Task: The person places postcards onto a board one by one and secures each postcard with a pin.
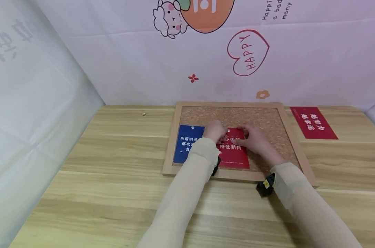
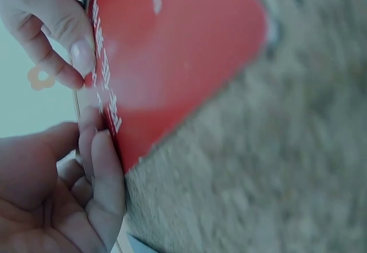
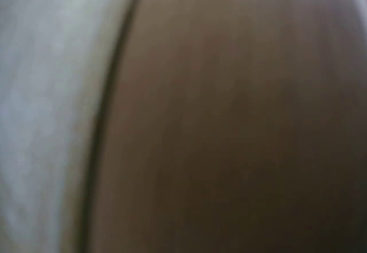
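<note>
A red card with white writing lies on a wood-framed corkboard, to the right of a blue card that has a silver pin at its top. My left hand curls over the red card's upper left, its fingertips at the card in the left wrist view. Close beside those fingers sits another silver pin. My right hand pinches the upper right of the red card, with its thumb on the printed face. The right wrist view is blurred and shows no fingers.
Another red card lies on the wooden table to the right of the board. A small silver piece sits on the table at the left. A white printed cloth rises behind the board.
</note>
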A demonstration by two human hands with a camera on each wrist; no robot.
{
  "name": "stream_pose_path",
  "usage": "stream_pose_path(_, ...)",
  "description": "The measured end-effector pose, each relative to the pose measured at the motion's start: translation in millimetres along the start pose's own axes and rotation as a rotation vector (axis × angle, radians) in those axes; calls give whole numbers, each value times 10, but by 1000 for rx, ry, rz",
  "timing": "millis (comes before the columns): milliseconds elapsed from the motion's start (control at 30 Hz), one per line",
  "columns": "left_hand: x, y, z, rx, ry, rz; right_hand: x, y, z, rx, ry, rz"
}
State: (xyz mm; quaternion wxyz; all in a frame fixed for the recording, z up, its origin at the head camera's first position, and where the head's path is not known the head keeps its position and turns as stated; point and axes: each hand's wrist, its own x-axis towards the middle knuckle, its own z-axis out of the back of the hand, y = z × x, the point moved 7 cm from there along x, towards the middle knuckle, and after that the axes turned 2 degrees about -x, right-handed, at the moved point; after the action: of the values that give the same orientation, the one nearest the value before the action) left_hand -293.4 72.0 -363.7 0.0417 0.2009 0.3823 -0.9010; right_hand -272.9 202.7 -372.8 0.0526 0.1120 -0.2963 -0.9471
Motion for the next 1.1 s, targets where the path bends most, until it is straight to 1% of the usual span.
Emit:
stream_pose_path(133,27,8,-8,-30,56,-13,1,7,0,-1,3,1)
stream_pose_path(267,47,18,-16,-51,91,-15,-1,14,1,-2,1,6)
stream_pose_path(467,58,44,-22,-117,112,3,1,15,-4,8,1,6)
stream_pose_path(567,56,56,-27,-155,121,-2,1,13,-6,6,3,0)
stream_pose_path(733,35,60,-22,-217,141,-34,0,12,-2,-1,8,-9)
stream_pose_path(900,-14,63,-7,-262,202,-69,-5,6,4,-14,4,-4)
stream_pose_path(1000,-52,74,10,-288,235,-75,-2,10,3,-10,2,-1)
stream_pose_path(1100,-74,86,28,-310,242,-76,5,9,0,-2,5,5)
